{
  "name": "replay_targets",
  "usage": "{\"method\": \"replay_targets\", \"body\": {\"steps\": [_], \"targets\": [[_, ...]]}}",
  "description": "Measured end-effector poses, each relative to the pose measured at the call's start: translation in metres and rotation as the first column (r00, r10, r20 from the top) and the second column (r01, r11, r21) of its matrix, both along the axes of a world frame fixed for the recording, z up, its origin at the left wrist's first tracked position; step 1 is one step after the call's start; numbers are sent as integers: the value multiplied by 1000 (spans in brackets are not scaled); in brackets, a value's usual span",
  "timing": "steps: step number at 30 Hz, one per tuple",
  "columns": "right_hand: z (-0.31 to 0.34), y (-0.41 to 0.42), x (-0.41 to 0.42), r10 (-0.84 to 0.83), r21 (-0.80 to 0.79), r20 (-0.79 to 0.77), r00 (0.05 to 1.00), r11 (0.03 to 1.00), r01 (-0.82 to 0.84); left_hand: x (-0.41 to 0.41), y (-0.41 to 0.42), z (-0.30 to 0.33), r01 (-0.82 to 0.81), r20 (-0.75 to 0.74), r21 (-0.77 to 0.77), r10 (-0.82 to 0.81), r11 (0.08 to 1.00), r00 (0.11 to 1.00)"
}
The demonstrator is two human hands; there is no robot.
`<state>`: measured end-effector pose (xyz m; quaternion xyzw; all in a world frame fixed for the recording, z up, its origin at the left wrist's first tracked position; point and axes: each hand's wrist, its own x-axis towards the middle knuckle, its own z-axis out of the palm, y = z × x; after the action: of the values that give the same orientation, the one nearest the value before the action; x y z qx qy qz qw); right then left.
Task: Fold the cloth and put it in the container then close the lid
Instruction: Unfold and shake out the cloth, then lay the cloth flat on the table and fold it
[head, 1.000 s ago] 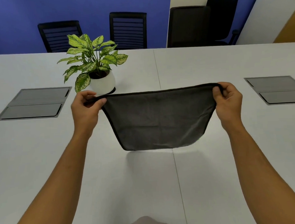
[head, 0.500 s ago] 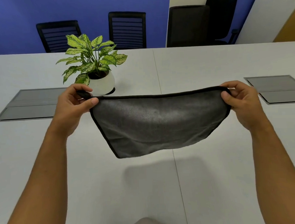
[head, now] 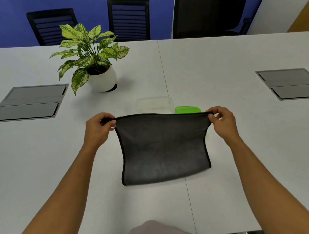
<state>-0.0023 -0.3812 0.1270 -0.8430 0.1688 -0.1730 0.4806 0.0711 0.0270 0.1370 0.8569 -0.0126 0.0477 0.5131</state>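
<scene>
— Since half a second ago, what has moved in the head view?

— Both hands have come lower and nearer the body, and the cloth they carry has dropped with them. Its lower edge, which hung above the table before, now appears to lie on the white table. Behind its top edge a clear container and a green lid have come into sight; the cloth hid them earlier.

— How are the fingers set?

— The left hand pinches the top left corner of the cloth between thumb and curled fingers. The right hand pinches the top right corner the same way. Both are clenched on the dark hem, and the top edge runs taut between them.

— And where is the cloth?

— In front of the person, near the table's middle seam, spread as one grey sheet with a black border, its sides bowing inward. It covers the near part of the lid; a sliver of green shows past its right side.

— What about the container?

— It stands open just beyond the cloth, the lid beside it on the right. Whether the two touch, I cannot tell.

— Anything else?

— A potted plant stands further back to the left, and grey panels are set in the table at either side.
</scene>
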Motion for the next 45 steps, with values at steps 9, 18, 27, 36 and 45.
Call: {"method": "replay_targets", "body": {"steps": [9,18,27,36,45], "targets": [[-47,5,-20,-14,248,-119,993,968,43,-24,3,-52,-36,68,21,34,999,997],[-101,6,-65,12,351,-271,963,933,87,-78,7,-116,-24,-61,78,28,997,998],[-137,11,-79,-45,230,-455,890,959,166,-103,11,-154,105,-330,138,-55,985,942],[-149,13,-90,-139,99,-519,843,970,221,-114,12,-166,81,-418,170,-3,982,909],[-153,19,-92,-182,-27,-470,864,981,192,-125,11,-165,73,-407,154,-5,985,914]]}}
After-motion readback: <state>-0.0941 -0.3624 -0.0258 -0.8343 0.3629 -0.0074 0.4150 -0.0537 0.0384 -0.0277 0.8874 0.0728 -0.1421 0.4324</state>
